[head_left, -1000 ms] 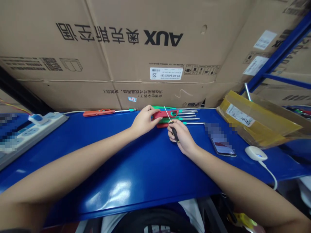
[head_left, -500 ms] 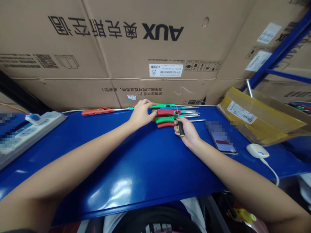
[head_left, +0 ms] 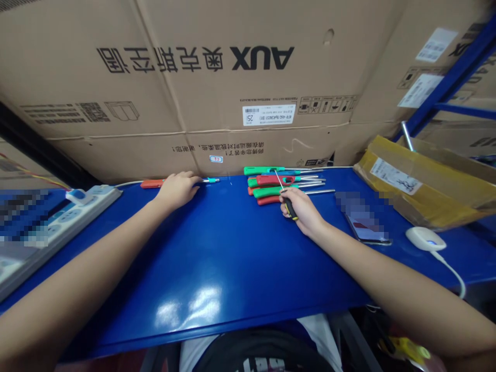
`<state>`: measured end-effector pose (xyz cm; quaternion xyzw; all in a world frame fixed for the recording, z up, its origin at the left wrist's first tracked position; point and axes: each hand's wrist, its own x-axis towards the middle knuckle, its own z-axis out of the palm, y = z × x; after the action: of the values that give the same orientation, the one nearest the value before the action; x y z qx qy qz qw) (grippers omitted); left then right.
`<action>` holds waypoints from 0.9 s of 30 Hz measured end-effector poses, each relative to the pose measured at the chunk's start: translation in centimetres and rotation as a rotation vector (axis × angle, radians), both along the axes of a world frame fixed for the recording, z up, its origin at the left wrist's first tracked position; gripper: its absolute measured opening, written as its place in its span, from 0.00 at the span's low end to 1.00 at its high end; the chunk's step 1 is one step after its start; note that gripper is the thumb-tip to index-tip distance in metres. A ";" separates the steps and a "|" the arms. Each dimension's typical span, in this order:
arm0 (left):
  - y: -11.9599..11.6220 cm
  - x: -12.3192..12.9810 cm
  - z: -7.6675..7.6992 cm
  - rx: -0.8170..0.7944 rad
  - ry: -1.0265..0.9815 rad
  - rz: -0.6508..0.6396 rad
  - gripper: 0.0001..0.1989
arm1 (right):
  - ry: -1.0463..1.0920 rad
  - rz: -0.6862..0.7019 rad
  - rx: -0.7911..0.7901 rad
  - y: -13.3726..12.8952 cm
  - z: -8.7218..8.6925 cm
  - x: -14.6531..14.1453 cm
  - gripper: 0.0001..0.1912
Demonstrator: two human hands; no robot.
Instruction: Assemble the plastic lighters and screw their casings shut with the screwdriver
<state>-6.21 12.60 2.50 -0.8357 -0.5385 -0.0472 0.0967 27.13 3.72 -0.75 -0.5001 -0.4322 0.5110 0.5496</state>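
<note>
My right hand (head_left: 302, 209) is closed around the black and yellow handle of a screwdriver (head_left: 290, 206), its thin shaft pointing up and away over the pile. My left hand (head_left: 179, 188) has its fingers closed over an orange lighter (head_left: 150, 183) with a long metal nozzle, which lies at the back left of the table. In front of my right hand lie several long-nosed lighters, among them a green lighter (head_left: 261, 170) at the back, a red lighter (head_left: 271, 180) and another green lighter (head_left: 271, 191). Their nozzles point right.
A big cardboard box (head_left: 256, 77) walls off the back of the blue table (head_left: 217, 248). At left lies a power strip (head_left: 58, 227) with a plug. A phone (head_left: 364, 219), a white corded device (head_left: 425, 238) and an opened, yellow-taped carton (head_left: 418, 181) are on the right.
My left hand has moved left from the lighter pile to the orange lighter. My right hand still holds the screwdriver beside the pile. The view has shifted slightly.
</note>
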 end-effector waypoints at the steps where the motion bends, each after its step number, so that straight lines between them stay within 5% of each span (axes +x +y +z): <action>1: -0.2 -0.2 0.2 -0.012 0.008 -0.021 0.17 | -0.055 0.014 0.013 0.0 -0.1 0.0 0.12; 10: -4.3 0.8 0.9 -0.114 -0.022 -0.295 0.15 | -0.668 0.191 0.362 -0.7 -0.2 -0.2 0.08; 17: -9.6 6.1 -0.2 -0.228 -0.187 -0.680 0.12 | -1.039 0.373 0.504 -1.6 0.0 -0.1 0.11; 22: -14.7 10.3 -1.6 -0.223 -0.343 -0.750 0.17 | -1.190 0.409 0.559 -1.6 0.0 0.3 0.09; 27: -15.1 9.0 0.5 -0.244 -0.325 -0.625 0.24 | -1.268 0.387 0.575 -2.0 0.7 0.5 0.12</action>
<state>2.75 -2.46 2.97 -0.9468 -0.2673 -0.1418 -0.1095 27.65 1.75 -0.01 -0.4503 -0.8662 0.0765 0.2025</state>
